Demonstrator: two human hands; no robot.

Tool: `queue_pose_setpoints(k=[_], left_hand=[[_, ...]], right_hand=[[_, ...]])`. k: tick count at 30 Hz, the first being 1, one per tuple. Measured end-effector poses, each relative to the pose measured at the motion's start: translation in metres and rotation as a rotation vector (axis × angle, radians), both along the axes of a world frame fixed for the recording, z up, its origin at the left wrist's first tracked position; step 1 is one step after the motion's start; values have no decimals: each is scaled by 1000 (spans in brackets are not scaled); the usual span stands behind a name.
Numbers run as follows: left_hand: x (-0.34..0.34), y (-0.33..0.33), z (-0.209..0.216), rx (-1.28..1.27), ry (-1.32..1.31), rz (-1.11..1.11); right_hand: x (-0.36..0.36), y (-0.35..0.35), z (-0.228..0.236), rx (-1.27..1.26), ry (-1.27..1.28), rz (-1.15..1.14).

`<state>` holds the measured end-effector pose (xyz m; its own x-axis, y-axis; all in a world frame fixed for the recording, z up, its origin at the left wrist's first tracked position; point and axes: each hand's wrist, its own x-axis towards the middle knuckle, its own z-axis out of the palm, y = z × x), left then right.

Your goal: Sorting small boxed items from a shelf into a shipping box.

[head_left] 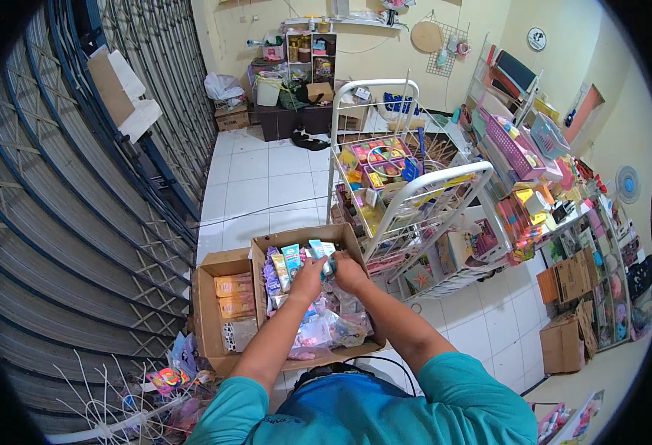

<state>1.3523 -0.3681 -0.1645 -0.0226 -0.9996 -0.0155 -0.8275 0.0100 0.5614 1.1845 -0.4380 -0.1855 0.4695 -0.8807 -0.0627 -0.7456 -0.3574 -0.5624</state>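
Both my hands reach into an open cardboard box [348,236] packed with small goods. My left hand [309,279] is closed at a pale blue-and-white squeeze tube [316,248] standing near the far wall of the box. Close beside it, my right hand [350,273] has its fingers curled in; a small teal bit shows between the hands, too covered to name. Left of my hands stand a teal-and-white tube [292,259] and a yellowish tube [280,271]. Clear plastic packets [348,326] fill the near part of the box.
A second carton [205,311] with orange packs adjoins on the left. A white wire rack [415,200] full of goods stands ahead to the right. Folding metal shutters [66,222] line the left side. A black-and-white cat [309,139] lies on the tiles; white wires [103,415] stick up at lower left.
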Motion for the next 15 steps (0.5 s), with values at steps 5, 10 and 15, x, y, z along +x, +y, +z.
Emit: queue_pose_setpoints(k=[5, 10, 15], left_hand=[[0, 17, 37, -86, 59, 81], [-50, 14, 70, -73, 394, -25], [-148, 11, 96, 43, 590, -336]], right_hand=[[-15, 34, 44, -287, -296, -26], [-91, 72, 98, 4, -464, -239], [-198, 104, 98, -45, -477, -452]])
